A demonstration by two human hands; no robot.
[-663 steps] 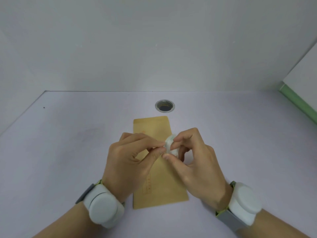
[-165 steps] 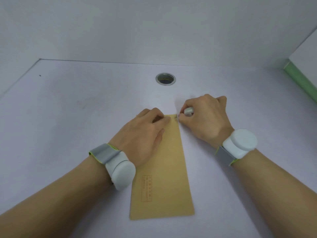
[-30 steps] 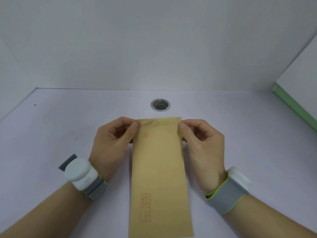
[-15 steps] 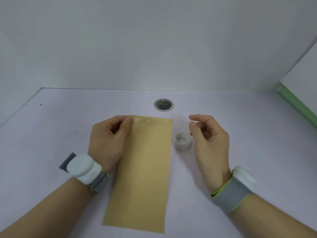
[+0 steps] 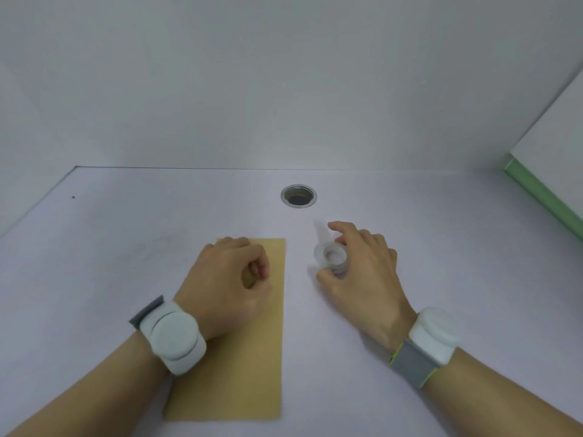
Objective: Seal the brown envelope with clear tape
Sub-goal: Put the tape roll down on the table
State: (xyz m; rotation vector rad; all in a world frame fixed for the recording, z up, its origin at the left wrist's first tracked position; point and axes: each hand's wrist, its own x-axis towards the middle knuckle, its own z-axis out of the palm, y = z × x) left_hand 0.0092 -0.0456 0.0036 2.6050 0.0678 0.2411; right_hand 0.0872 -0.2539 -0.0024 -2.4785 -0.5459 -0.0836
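Observation:
The brown envelope (image 5: 252, 357) lies flat and lengthwise on the pale table (image 5: 126, 247), plain side up. My left hand (image 5: 227, 279) rests on its upper part with the fingers curled into a loose fist, hiding the top left corner. Just right of the envelope's top edge sits the small roll of clear tape (image 5: 331, 258). My right hand (image 5: 362, 272) is cupped around it, thumb against its near side and fingers against its right side, the index finger stretched past it. No loose strip of tape shows.
A round metal-rimmed cable hole (image 5: 298, 196) is set in the table behind the tape. White walls close the back and left. A green-edged panel (image 5: 542, 200) runs along the far right. Both wrists wear white bands.
The envelope was turned over, printed side down, and now lies straight to the left. My left hand has come down onto it. My right hand has dropped onto the tape roll.

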